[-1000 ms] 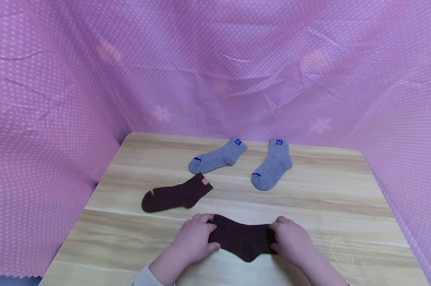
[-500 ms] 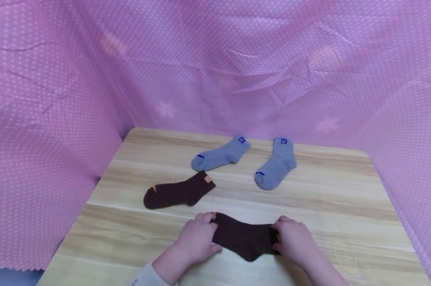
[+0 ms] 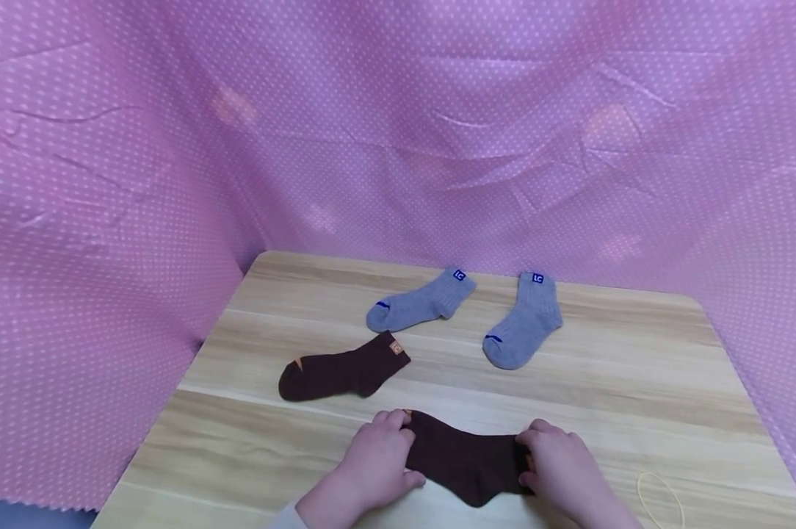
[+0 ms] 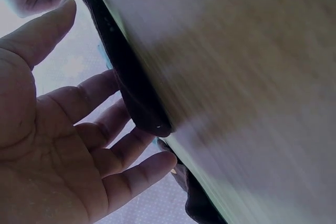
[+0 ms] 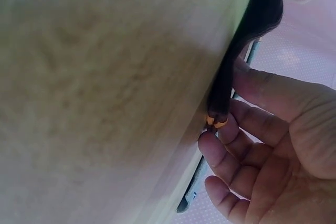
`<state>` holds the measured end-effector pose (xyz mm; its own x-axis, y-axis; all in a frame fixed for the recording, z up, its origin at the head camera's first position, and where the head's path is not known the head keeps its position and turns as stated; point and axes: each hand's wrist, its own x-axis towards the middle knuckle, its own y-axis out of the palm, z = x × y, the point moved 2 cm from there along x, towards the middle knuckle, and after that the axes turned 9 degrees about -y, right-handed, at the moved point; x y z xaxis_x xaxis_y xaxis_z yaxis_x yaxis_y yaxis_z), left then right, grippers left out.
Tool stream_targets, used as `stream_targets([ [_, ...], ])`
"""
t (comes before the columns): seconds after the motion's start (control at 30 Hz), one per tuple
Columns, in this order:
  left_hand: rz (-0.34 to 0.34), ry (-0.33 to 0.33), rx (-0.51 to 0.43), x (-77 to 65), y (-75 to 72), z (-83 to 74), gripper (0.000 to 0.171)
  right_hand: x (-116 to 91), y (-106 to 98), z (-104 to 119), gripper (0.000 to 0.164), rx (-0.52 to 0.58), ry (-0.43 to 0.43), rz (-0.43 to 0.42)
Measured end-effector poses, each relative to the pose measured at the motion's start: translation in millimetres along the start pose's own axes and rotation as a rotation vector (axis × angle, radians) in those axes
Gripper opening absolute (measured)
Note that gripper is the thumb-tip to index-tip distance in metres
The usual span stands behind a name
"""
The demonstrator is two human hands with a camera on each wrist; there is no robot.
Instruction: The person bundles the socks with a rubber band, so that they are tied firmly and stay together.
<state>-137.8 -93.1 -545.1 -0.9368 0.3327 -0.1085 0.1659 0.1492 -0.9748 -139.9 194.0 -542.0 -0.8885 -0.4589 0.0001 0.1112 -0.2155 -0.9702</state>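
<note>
The dark brown knitted sock with orange trim lies lengthwise near 6 o'clock on the pale wood-grain surface, toe towards 9 o'clock, cuff towards 3. The person's left grip rests at the toe, thumb and fingers apart; the right grip curls thumb and fingers about the cuff. The step seems to be straightening: a light, even outward pull, kept low, should smooth the knit without disturbing the matching brown sock towards 10 o'clock.

Wood-grain table: two brown socks, two grey socks, yellow loop.
</note>
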Motion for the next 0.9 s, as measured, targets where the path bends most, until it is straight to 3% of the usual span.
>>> stream_targets([
  [0.33, -0.031, 0.010, 0.011, -2.4, 3.0, -12.0, 0.054, -9, -2, -5, 0.035, 0.011, 0.020, 0.017],
  [0.57, -0.033, -0.011, 0.005, -5.1, 0.9, -8.9, 0.055, -7, 3, -5, 0.034, 0.024, 0.002, -0.002],
  [0.9, -0.030, 0.009, -0.018, 3.3, -13.6, -1.0, 0.051, -2, -2, -7, 0.032, 0.086, -0.111, -0.078],
])
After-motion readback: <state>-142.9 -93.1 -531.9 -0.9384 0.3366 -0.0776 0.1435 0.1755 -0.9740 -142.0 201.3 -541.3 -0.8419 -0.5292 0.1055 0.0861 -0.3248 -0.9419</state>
